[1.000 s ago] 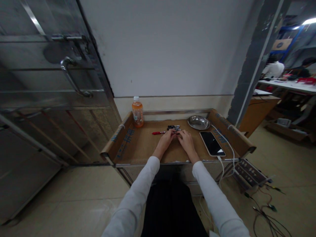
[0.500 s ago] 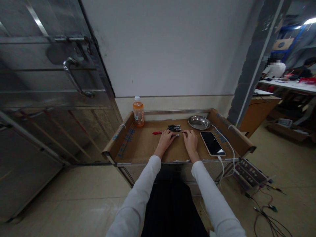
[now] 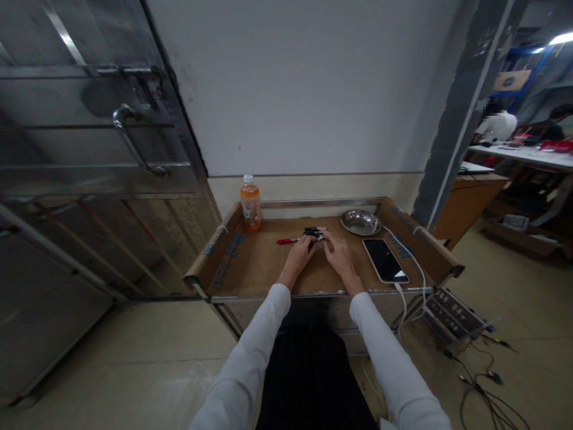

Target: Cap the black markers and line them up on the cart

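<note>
Both of my hands rest on a cardboard-lined tray table (image 3: 250,269) in front of me. My left hand (image 3: 301,254) and my right hand (image 3: 336,254) meet at a small cluster of black pens (image 3: 314,232), fingers curled around them. A red pen (image 3: 287,241) lies just left of my left hand, apart from the black ones. Which pen each hand grips is too small to make out.
An orange drink bottle (image 3: 250,206) stands at the back left. A metal dish (image 3: 360,222) sits at the back right, and a phone (image 3: 385,260) on a white cable lies right of my hands. A power strip (image 3: 454,310) and wires lie on the floor. People sit at a far table.
My right hand, which had moved right and lay flat half a second ago, has come back left to the black pens. My left hand stayed at the pens.
</note>
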Motion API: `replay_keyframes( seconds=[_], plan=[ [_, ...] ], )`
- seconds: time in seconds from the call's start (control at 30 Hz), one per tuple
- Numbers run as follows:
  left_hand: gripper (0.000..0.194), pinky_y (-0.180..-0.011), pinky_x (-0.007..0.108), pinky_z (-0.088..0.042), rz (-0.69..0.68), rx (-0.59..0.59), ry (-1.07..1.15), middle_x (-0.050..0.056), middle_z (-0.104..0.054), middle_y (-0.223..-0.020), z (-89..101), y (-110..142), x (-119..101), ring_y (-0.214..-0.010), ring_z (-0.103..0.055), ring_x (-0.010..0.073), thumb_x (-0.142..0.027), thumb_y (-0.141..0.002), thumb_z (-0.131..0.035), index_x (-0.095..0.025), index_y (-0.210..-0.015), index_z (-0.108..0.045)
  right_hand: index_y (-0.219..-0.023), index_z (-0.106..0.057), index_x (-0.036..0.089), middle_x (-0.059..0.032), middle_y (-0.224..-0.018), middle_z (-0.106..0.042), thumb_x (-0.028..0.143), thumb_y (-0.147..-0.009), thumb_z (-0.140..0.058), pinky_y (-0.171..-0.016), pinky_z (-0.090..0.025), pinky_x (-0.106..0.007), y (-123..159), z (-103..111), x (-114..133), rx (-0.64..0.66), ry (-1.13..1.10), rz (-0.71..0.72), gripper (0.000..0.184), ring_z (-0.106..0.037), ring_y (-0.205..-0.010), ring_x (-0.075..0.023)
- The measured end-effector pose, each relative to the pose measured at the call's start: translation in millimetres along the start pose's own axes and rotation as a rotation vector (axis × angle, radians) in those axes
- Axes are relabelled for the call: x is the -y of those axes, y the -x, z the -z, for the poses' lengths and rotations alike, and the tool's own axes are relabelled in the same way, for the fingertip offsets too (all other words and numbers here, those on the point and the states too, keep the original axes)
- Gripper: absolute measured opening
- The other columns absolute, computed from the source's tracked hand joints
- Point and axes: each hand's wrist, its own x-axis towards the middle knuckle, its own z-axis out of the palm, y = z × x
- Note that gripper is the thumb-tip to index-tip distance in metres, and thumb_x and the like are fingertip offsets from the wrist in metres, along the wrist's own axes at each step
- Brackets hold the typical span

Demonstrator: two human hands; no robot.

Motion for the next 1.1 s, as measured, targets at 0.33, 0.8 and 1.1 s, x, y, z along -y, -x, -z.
replay_keyframes(
  seconds=[0.33,0.8,1.1],
  plan=[
    [0.018,-0.088,0.041,-0.044,0.424,-0.136,-0.465,0.013,-0.062,-0.1,9.5,13.3,-11.1,-0.099,-0.055,0.0257,-0.022,-0.094,-0.041,-0.014,-0.098,-0.057,-0.134,-0.048,0.021,-0.0068,-0.131,-0.055,0.012,-0.084,-0.039,-0.108,-0.036,-0.04,-0.4,-16.0,-12.5,0.009,-0.074,0.061,0.052,-0.048,-0.123,-0.0195],
    [0.027,-0.087,0.035,-0.045,0.438,-0.146,-0.512,0.016,-0.055,-0.104,-3.4,3.9,2.7,-0.096,-0.055,0.0213,-0.004,-0.09,-0.03,-0.009,-0.102,-0.054,-0.117,-0.061,0.024,-0.0108,-0.115,-0.056,0.016,-0.088,-0.042,-0.089,-0.038,-0.035,-5.2,-22.8,-15.3,0.111,0.358,-0.192,0.036,-0.049,-0.107,-0.023],
    [0.023,-0.091,0.036,-0.045,0.237,0.069,-0.409,0.015,-0.059,-0.106,-23.7,-13.7,-2.1,-0.099,-0.057,0.0212,-0.008,-0.091,-0.036,-0.011,-0.101,-0.056,-0.103,-0.061,0.02,-0.0102,-0.105,-0.058,0.023,-0.09,-0.046,-0.085,-0.035,-0.033,-13.7,-22.3,-11.7,0.136,0.482,-0.176,0.021,-0.048,-0.102,-0.0225]
  ],
)
